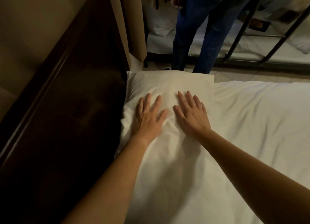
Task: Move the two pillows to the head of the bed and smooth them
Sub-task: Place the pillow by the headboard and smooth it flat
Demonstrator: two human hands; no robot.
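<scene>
A white pillow (169, 83) lies at the head of the bed, against the dark wooden headboard (70, 116). My left hand (148, 118) rests flat on its near left part, fingers spread. Flat beside it lies my right hand (191, 113), fingers apart, palm on the fabric. White fabric runs on under my forearms toward me (176, 181); I cannot tell whether that is a second pillow or bedding. The white sheet of the bed (261, 123) stretches to the right.
A person in blue jeans (201, 39) stands just beyond the far edge of the bed. Behind them is a bunk bed with a dark metal frame (241, 31) and white bedding. Beige curtains (130, 22) hang at the upper left.
</scene>
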